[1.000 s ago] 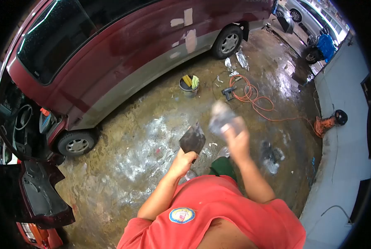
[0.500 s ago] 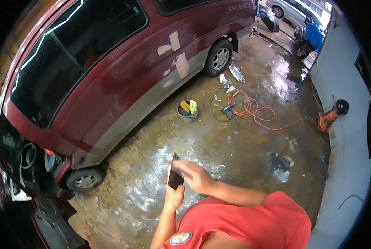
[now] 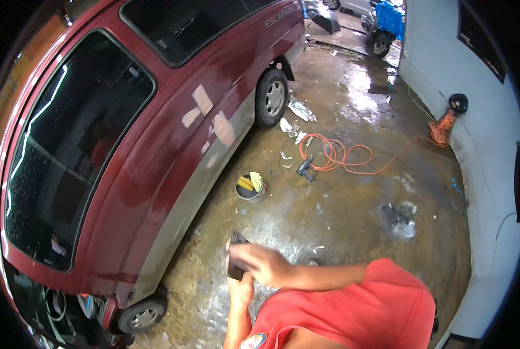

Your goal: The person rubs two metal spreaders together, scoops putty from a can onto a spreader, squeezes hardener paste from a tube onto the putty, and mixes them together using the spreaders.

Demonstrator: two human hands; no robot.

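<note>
My left hand (image 3: 240,287) is closed round the lower end of a dark flat sheet (image 3: 238,238), which stands nearly edge-on to the camera. Against the face of that sheet lies my right hand (image 3: 262,263), its fingers pressed together and pointing left. Whatever is under the right fingers is hidden, and the fingers are slightly blurred. Both hands are close together in front of the red shirt.
A maroon van (image 3: 155,168) with pale patches fills the left. Beyond my hands stand a bucket (image 3: 250,195) with yellow items, a power tool (image 3: 306,168) and a coiled orange hose (image 3: 329,152). An orange object (image 3: 440,129) stands by the wall (image 3: 446,70).
My right hand has come from the right onto the dark sheet, with the greyish thing formerly in it now out of sight. The view has turned, bringing the van's side closer.
</note>
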